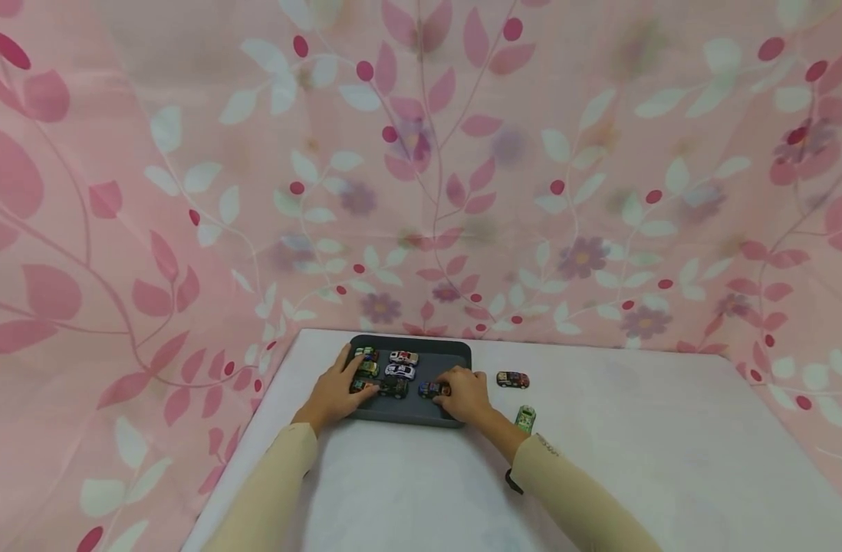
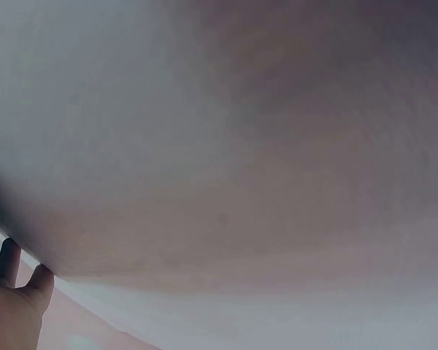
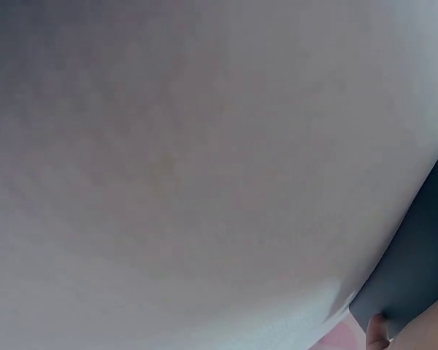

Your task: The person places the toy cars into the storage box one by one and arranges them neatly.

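A dark grey tray (image 1: 410, 415) lies on the white table with several small toy cars in it. In its right part, my right hand (image 1: 465, 395) pinches a dark blue toy car (image 1: 429, 389) from above. My left hand (image 1: 333, 392) rests over the tray's left side with fingers spread, its thumb at a dark car beside a black toy car (image 1: 393, 386). Behind that are a white toy car (image 1: 399, 372) and a red-and-white one (image 1: 403, 357). A green toy car (image 1: 369, 369) is partly covered by the left fingers. Only a few fingertips show in either wrist view.
To the right of the tray, a dark patterned toy car (image 1: 513, 379) lies on the white tablecloth (image 1: 635, 429). Closer in, a green toy car (image 1: 525, 418) lies beside the right forearm. A pink floral curtain (image 1: 462, 192) hangs behind the table and along both sides.
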`<state>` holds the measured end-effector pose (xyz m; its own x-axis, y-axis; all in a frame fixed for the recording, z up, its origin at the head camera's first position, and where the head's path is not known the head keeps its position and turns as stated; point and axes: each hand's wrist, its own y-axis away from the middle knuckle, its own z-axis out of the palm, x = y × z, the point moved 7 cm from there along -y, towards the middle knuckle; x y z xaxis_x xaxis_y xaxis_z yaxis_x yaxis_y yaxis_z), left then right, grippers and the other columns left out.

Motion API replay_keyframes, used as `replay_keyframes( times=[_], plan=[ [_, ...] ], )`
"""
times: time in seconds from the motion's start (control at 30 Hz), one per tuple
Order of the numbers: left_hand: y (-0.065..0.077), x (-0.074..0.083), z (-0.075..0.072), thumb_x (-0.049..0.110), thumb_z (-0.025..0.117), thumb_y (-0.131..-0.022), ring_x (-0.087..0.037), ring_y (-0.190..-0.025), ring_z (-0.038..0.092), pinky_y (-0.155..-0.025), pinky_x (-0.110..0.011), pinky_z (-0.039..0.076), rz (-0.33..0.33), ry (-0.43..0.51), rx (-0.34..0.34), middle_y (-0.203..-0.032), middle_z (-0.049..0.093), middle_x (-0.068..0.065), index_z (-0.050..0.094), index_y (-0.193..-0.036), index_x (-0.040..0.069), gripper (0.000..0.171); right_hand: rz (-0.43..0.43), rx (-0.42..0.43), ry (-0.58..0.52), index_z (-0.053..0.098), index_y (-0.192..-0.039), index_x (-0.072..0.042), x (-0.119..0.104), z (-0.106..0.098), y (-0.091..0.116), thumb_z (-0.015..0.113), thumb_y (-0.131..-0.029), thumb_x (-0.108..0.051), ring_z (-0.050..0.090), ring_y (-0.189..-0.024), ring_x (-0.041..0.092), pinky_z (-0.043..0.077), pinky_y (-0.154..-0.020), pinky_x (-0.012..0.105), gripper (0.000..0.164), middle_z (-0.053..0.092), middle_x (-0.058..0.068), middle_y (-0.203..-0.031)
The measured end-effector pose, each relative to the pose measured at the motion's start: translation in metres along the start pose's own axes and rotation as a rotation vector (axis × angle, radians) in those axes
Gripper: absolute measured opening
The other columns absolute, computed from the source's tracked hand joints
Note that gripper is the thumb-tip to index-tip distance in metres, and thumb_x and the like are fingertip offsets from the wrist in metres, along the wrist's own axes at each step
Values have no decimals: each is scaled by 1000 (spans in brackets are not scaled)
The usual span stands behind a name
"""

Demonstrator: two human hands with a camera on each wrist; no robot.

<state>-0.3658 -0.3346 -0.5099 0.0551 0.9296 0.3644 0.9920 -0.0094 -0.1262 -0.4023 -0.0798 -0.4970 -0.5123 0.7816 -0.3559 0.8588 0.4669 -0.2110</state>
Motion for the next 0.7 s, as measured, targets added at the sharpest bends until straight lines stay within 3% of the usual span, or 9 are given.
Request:
replay_keyframes(
  times=[0.3, 0.43, 0.6, 0.7],
  plan=[
    [3, 6, -3, 64, 60, -88, -49, -137, 40, -109, -62, 35, 8, -6, 0, -166, 12, -18, 36, -155, 15, 86, 4, -11, 10, 76, -110, -17, 1, 1, 1, 81, -82, -33, 64, -105, 26, 41, -94, 58, 32, 71, 5, -109],
    [2, 7, -3, 62, 60, -89, -50, -137, 40, -109, -62, 35, 5, -5, -2, -166, 12, -18, 35, -155, 15, 85, 3, -5, 0, 75, -111, -15, 3, -2, 1, 80, -81, -40, 64, -102, 23, 40, -93, 55, 39, 70, 5, -108],
    [0, 5, -3, 62, 60, -90, -50, -138, 38, -110, -63, 34, 3, 11, -6, -166, 10, -16, 34, -155, 15, 85, -7, 49, -21, 71, -118, -12, 3, -11, 2, 78, -81, -50, 62, -101, 24, 40, -93, 53, 54, 65, 7, -111],
    [0, 0, 0, 64, 59, -89, -49, -138, 39, -110, -62, 34, 10, -3, -8, -166, 9, -16, 34, -156, 16, 86, -19, 109, -44, 66, -127, -11, 4, -19, 6, 74, -84, -51, 60, -112, 30, 40, -96, 56, 59, 61, 12, -124]
  ],
)
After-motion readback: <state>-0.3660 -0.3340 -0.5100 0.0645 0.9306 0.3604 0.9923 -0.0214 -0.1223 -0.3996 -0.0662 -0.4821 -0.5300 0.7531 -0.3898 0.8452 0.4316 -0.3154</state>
